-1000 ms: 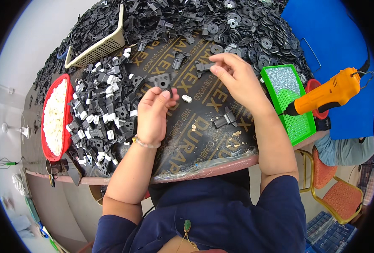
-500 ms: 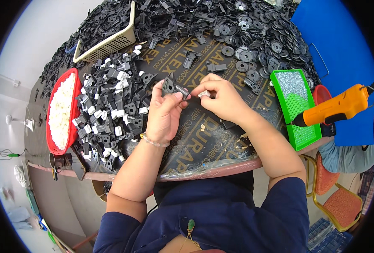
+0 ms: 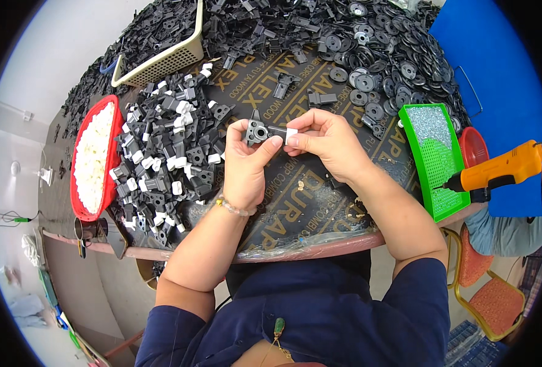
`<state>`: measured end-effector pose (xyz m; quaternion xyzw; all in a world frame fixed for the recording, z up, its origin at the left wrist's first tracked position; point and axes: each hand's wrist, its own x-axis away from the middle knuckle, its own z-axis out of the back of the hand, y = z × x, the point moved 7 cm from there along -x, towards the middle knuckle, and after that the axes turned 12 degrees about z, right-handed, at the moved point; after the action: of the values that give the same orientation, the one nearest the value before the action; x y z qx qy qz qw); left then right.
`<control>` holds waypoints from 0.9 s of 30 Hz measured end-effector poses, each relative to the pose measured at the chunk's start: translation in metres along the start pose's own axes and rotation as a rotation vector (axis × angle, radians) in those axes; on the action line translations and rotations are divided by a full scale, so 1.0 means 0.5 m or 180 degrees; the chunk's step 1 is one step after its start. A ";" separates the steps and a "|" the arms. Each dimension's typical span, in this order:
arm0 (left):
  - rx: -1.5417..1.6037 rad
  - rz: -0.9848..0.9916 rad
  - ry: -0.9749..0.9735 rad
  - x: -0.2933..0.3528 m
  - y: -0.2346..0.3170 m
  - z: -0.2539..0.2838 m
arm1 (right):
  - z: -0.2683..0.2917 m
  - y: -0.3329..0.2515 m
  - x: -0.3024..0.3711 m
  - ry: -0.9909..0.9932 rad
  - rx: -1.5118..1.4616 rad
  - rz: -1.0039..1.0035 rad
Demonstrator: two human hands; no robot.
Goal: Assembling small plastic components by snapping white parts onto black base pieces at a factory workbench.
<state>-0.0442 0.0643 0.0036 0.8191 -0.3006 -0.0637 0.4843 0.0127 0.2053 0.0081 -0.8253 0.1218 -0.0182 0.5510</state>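
Between finger and thumb, my left hand (image 3: 246,168) grips a black plastic bracket (image 3: 258,131) with a round hole in its plate and a stem pointing right. My right hand (image 3: 329,144) pinches a small white plastic cap (image 3: 290,136), which sits against the end of that stem. How far the cap goes over the stem, I cannot tell. To the left of my left hand lies a heap of black brackets (image 3: 188,174), many with white caps on them. Two loose black brackets, one of them (image 3: 323,98) just beyond my right hand, lie on the dark printed tabletop (image 3: 283,208).
At the left stands a red basket (image 3: 117,171) of white caps. A beige basket (image 3: 161,70) and black parts fill the far side, with black discs (image 3: 399,79) at far right. A green tray (image 3: 436,211) of small metal pieces and an orange power screwdriver (image 3: 503,165) are at right.
My right hand has brought the white cap left onto the bracket's stem end. In my left hand the bracket has turned, its holed plate now facing up. The whole view has shifted slightly.
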 end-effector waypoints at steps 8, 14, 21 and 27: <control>0.0334 0.0396 -0.0501 0.000 -0.009 -0.001 | -0.010 -0.003 -0.003 -0.0249 0.0223 0.0378; 0.0717 0.1315 -0.1196 0.026 -0.048 -0.050 | -0.033 -0.047 0.006 -0.1026 0.0558 0.0897; 0.0960 0.1695 -0.0856 -0.002 -0.081 -0.004 | -0.026 -0.080 -0.008 -0.0504 0.1442 0.1100; 0.0911 0.1551 -0.0608 -0.011 -0.094 0.006 | -0.184 -0.045 -0.106 -0.1246 0.2923 0.1026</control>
<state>-0.0299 0.0815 -0.0380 0.7731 -0.5386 0.0207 0.3345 -0.0497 0.1417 0.0703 -0.4575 0.1214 0.1699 0.8644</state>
